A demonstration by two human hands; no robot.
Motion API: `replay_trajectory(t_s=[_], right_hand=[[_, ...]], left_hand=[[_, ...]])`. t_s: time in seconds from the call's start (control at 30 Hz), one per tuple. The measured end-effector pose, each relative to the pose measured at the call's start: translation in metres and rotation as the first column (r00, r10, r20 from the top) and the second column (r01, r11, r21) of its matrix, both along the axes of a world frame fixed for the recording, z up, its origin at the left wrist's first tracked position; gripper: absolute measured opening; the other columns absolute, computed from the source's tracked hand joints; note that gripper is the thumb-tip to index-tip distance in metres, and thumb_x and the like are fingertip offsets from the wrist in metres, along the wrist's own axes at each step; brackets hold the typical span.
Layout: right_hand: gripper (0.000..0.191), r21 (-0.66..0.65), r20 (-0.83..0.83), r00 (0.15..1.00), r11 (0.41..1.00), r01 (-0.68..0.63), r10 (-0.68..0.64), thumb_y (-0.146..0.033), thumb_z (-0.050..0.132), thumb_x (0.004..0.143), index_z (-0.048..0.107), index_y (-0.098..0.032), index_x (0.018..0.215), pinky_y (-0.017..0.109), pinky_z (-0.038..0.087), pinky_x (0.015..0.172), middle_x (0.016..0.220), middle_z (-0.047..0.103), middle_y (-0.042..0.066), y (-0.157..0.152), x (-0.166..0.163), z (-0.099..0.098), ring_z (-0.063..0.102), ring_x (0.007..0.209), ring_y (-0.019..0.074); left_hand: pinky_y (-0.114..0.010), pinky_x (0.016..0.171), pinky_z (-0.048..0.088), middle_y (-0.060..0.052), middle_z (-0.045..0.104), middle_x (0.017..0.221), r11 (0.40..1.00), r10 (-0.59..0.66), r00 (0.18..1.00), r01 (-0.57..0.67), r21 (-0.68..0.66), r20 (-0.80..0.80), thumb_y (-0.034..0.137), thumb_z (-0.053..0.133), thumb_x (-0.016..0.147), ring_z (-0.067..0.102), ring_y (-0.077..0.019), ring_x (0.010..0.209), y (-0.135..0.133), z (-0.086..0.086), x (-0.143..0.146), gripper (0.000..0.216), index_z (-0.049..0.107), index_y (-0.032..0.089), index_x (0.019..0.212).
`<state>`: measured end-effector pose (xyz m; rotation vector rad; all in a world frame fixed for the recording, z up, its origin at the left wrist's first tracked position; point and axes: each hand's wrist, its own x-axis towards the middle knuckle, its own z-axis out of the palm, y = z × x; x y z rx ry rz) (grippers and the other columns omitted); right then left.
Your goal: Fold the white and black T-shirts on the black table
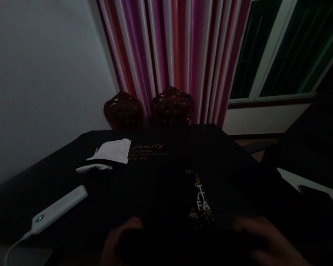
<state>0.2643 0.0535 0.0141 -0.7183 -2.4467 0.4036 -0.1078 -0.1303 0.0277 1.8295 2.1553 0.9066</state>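
The room is very dark. A black garment with pale printed letters and a gold pattern lies folded on the black-covered table right in front of me. My left hand rests at its near left edge and my right hand at its near right edge. Both hands are dim and blurred, so I cannot make out their fingers or whether they grip the cloth.
A white power strip with a cord lies at the left. White folded cloths lie further back, beside orange lettering on the tablecloth. Two carved dark chairs stand before a striped pink curtain. A window is at right.
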Motion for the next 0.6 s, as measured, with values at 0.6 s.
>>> replay_trajectory(t_s=[0.6], right_hand=[[0.041, 0.049, 0.356, 0.872, 0.938, 0.342, -0.337, -0.050, 0.053, 0.088, 0.067, -0.012, 0.095, 0.045, 0.044, 0.090, 0.097, 0.065, 0.020, 0.032, -0.111, -0.008, 0.060, 0.097, 0.0335]], left_hand=[[-0.038, 0.086, 0.047, -0.019, 0.070, 0.096, 0.864, 0.265, 0.903, -0.378, -0.333, -0.339, 0.053, 0.037, 0.094, 0.066, -0.0304, 0.097, 0.105, 0.008, 0.029, 0.051, 0.066, 0.012, 0.086]])
